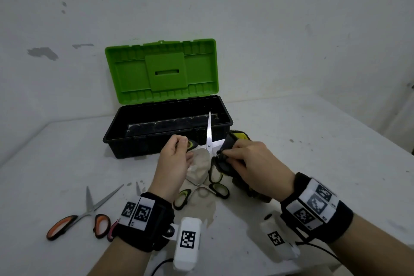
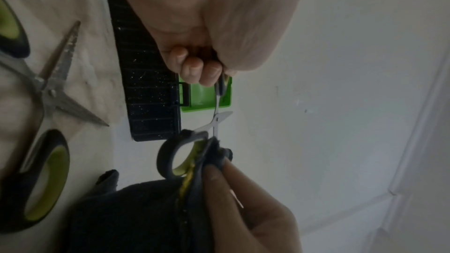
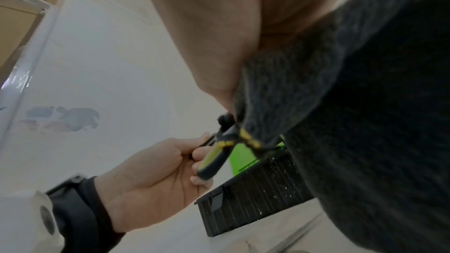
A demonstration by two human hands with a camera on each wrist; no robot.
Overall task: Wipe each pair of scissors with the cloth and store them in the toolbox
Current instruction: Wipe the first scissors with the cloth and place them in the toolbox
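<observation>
A pair of green-and-black-handled scissors (image 1: 209,141) is held spread open above the table, one blade pointing up in front of the toolbox (image 1: 125,141). My left hand (image 1: 182,144) grips one handle (image 3: 212,161). My right hand (image 1: 233,152) pinches a dark cloth (image 1: 226,148) with yellow edge stitching round the other blade. The free handle loop (image 2: 175,157) hangs below the cloth (image 2: 146,218). The toolbox is black, with its green lid (image 1: 161,69) standing open.
A second green-and-black pair (image 1: 198,186) lies open on a beige stained patch under my hands. Orange-handled scissors (image 1: 78,215) lie open at the front left. Another pair with a reddish handle (image 1: 111,231) is mostly hidden behind my left wrist. A wall stands close behind the toolbox.
</observation>
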